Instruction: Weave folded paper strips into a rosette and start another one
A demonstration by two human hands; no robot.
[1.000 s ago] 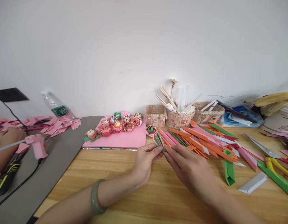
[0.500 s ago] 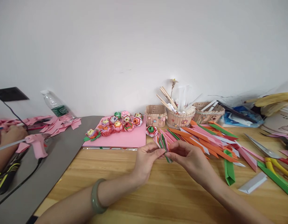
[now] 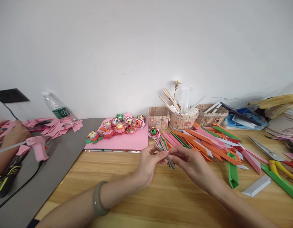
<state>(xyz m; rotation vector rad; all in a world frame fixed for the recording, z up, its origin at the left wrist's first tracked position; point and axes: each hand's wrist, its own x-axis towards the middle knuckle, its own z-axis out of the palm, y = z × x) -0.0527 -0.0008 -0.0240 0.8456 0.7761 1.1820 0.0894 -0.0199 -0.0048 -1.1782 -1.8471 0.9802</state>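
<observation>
Between my two hands, above the wooden table (image 3: 127, 190), is a bundle of folded paper strips (image 3: 162, 145) in green, pink and white, pinched at its middle. My left hand (image 3: 150, 161) has thumb and fingers closed on its left side. From the right, my right hand (image 3: 188, 160) pinches the same bundle with thumb and fingertips. The strips fan out above the fingers, and their lower ends show below. Just behind sits a paper flower (image 3: 154, 133) with a green centre.
Paper flowers lie on pink sheets (image 3: 127, 142). Small baskets (image 3: 158, 118) stand by the wall. Loose orange strips (image 3: 209, 148), a green strip (image 3: 233, 174) and scissors (image 3: 270, 152) are at right. At left are a pink glue gun (image 3: 37, 147), a bottle (image 3: 57, 109) and another person's hands (image 3: 15, 136).
The bundle now fans out more widely above my fingers and leans more to the left. My right hand has shifted slightly. The other person's hands have moved too.
</observation>
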